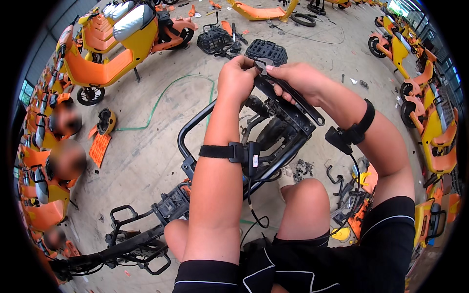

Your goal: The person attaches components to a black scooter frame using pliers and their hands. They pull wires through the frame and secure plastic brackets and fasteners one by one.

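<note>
My right hand (299, 82) is closed around a long black-handled wrench (309, 108), whose handle slants down to the right and ends in a hole. The wrench's grey head sits between my two hands. My left hand (235, 74) is closed, thumb and fingers pinched together at that head; the fingertips are partly hidden. Both hands are over the upper end of a black tubular scooter frame (194, 121), which lies in front of me. A dark tyre (271, 135) shows inside the frame, partly covered by my left forearm and the frame's tubes.
Black plastic baskets (215, 41) lie beyond my hands. Yellow-orange scooters (105, 61) line the left, with more scooters (436, 151) on the right. A green cord (159, 100) crosses the floor. Loose metal parts (344, 190) lie by my right knee. Cables hang from my forearm straps.
</note>
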`<state>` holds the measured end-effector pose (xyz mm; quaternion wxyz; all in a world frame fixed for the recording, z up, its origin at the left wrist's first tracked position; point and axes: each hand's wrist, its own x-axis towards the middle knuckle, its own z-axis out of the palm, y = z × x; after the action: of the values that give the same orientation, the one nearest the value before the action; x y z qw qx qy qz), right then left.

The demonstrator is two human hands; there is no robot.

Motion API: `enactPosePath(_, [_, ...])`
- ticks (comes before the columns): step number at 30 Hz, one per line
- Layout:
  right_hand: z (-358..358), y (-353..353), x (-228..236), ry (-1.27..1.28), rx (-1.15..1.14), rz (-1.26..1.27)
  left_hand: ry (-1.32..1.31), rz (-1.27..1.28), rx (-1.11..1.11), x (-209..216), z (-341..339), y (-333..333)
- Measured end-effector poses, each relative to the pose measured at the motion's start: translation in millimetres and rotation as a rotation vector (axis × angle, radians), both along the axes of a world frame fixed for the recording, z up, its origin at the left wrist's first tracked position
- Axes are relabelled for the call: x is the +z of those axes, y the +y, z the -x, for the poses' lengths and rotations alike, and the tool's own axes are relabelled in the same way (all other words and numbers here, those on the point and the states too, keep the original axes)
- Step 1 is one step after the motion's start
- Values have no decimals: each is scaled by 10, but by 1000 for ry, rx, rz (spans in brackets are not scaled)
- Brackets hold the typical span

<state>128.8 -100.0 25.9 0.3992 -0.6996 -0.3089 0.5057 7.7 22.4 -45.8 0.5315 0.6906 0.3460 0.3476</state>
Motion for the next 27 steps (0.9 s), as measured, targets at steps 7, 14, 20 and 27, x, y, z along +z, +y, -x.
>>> enactPosePath(7, [-124, 37, -99, 95, 13, -48, 9, -34, 7, -45, -19, 41])
enactPosePath(14, [-89, 50, -103, 88, -10, -78, -3, -76, -12, -144, -44, 88])
enactPosePath(20, [-66, 102, -89, 74, -20, -46, -28, -59, -18, -199, -71, 120])
enactPosePath(27, [-56, 82, -124, 35, -39, -1, 7, -80, 22, -162, -69, 63])
